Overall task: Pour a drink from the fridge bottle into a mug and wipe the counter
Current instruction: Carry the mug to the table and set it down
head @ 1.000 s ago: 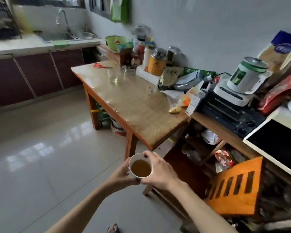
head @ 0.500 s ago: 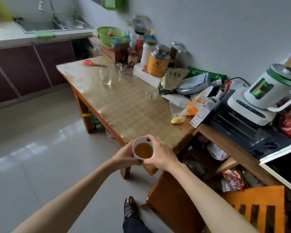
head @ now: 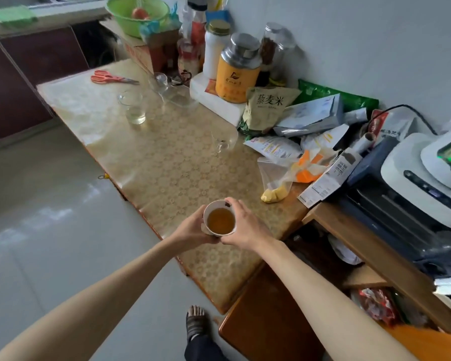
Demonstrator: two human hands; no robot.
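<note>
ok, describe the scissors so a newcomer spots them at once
Start at the long table with the patterned gold cover. Go to its far left corner, past the glass. The scissors lie flat there, the only thing with orange-red handles.

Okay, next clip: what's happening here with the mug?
A person holds a white mug of brown drink in both hands, left hand and right hand cupped around it, above the near part of the patterned table. The mug is already filled. No bottle or wiping cloth is in hand.
</note>
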